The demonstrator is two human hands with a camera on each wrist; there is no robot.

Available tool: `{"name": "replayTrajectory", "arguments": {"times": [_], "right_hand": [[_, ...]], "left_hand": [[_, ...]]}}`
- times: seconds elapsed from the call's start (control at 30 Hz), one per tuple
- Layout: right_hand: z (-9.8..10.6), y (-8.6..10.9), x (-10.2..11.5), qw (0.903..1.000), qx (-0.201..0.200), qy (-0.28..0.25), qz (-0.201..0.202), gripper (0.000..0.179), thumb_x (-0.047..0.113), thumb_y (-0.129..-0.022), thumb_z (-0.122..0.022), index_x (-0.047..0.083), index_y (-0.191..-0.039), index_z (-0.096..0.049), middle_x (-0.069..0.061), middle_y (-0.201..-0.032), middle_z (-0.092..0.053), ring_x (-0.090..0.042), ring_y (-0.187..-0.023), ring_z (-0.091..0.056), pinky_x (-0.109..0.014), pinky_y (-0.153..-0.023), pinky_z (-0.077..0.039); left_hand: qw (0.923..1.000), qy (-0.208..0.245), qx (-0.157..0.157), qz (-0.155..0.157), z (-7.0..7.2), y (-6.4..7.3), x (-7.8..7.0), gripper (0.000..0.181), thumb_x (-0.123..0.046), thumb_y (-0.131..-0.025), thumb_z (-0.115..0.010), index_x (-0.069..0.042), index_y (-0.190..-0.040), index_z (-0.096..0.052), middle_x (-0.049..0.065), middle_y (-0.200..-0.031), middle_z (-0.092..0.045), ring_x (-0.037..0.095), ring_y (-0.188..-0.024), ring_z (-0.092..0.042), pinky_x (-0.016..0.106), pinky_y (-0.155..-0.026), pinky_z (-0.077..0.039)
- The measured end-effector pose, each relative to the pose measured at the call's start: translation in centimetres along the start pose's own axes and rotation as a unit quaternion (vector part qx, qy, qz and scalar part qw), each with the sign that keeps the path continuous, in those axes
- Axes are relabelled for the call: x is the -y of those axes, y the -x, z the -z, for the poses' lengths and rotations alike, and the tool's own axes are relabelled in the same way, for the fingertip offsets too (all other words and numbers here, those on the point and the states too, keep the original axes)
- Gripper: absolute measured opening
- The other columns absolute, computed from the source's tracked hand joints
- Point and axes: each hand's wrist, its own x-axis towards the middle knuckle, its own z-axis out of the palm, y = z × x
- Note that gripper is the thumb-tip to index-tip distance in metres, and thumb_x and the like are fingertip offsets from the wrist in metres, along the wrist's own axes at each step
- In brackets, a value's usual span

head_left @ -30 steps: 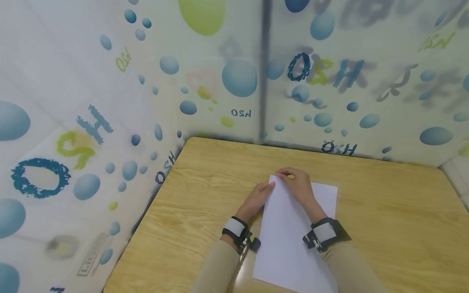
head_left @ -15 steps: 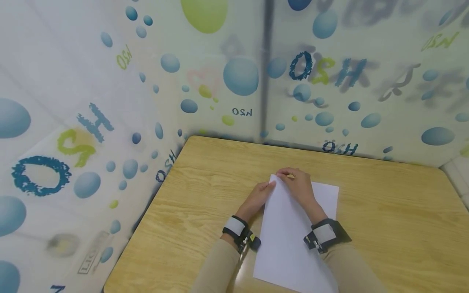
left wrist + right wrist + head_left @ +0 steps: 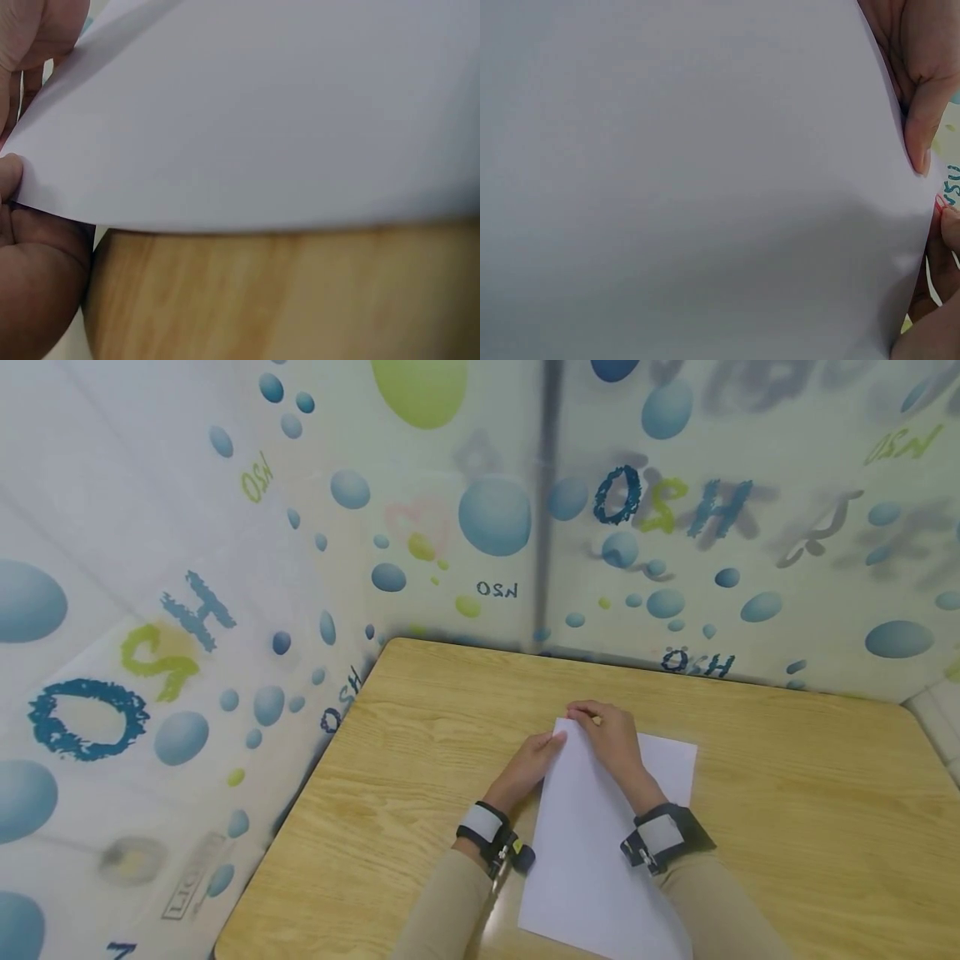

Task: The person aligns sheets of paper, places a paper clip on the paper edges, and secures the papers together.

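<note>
Here, smooth, matte white paper (image 3: 585, 860), rectangular with crisp straight edges, lies at a slant over the wooden table (image 3: 390, 760), running from the person's side to the 2 hands at its far left corner. The left hand (image 3: 525, 768) pinches the paper near that corner, its thumb flat on the face and its other fingers behind. The right hand (image 3: 611, 743) bends over the same corner, close beside the left, its fingertips pinching a small red thing (image 3: 940, 202), thin and rounded, at the paper's edge; too little of it shows to name it. In the left wrist view the paper's lower edge bows gently above the grain. The table has streaky yellow-brown grain and rounded corners. Beyond hangs pale sheeting (image 3: 420, 460), creased and printed with blue and green ovals and reversed H2O lettering.
</note>
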Motion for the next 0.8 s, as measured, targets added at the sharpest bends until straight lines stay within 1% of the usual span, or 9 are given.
{"name": "replayTrajectory", "arguments": {"times": [0.23,0.4,0.53,0.63,0.8], "right_hand": [[0.08,0.03,0.19,0.9999,0.008,0.007,-0.004,0.019,0.016,-0.096,-0.062,0.008,-0.109,-0.072,-0.009,-0.105,-0.071,-0.028,-0.103,-0.063,-0.044,-0.088,-0.049],[0.16,0.03,0.43,0.9999,0.012,0.012,0.001,0.020,0.016,-0.097,-0.060,0.007,-0.111,-0.072,-0.010,-0.107,-0.070,-0.030,-0.105,-0.063,-0.045,-0.089,-0.049],[0.13,-0.01,0.66,0.9997,0.014,0.022,0.001,0.020,0.014,-0.097,-0.060,0.007,-0.111,-0.072,-0.011,-0.107,-0.070,-0.030,-0.104,-0.063,-0.045,-0.087,-0.049],[0.05,-0.07,0.69,0.9995,0.013,0.028,0.005,0.019,0.013,-0.097,-0.061,0.007,-0.111,-0.072,-0.012,-0.106,-0.071,-0.030,-0.101,-0.064,-0.044,-0.084,-0.050],[-0.09,-0.10,0.50,0.9991,0.010,0.034,0.025,0.017,0.015,-0.096,-0.063,0.008,-0.108,-0.073,-0.010,-0.103,-0.071,-0.028,-0.097,-0.063,-0.043,-0.081,-0.049]], "left_hand": [[0.9999,0.000,0.009,0.009,0.09,-0.04,0.04,0.046,-0.052,-0.102,-0.037,-0.023,-0.126,-0.062,0.003,-0.099,-0.069,0.020,-0.087,-0.066,0.035,-0.072,-0.052],[0.9998,-0.010,0.017,0.004,0.21,-0.06,0.01,0.045,-0.053,-0.102,-0.036,-0.026,-0.124,-0.062,0.003,-0.099,-0.070,0.021,-0.087,-0.067,0.037,-0.073,-0.053],[0.9997,-0.010,0.023,0.005,0.24,-0.07,-0.05,0.043,-0.053,-0.102,-0.035,-0.027,-0.121,-0.063,0.002,-0.100,-0.070,0.021,-0.088,-0.067,0.037,-0.074,-0.053],[0.9997,-0.011,0.023,0.006,0.19,-0.06,-0.15,0.042,-0.053,-0.102,-0.035,-0.027,-0.119,-0.063,0.002,-0.100,-0.070,0.020,-0.087,-0.067,0.036,-0.074,-0.053],[0.9998,-0.001,0.017,0.004,0.09,0.02,-0.27,0.044,-0.050,-0.103,-0.036,-0.021,-0.119,-0.064,0.004,-0.098,-0.069,0.020,-0.085,-0.066,0.035,-0.072,-0.052]]}}
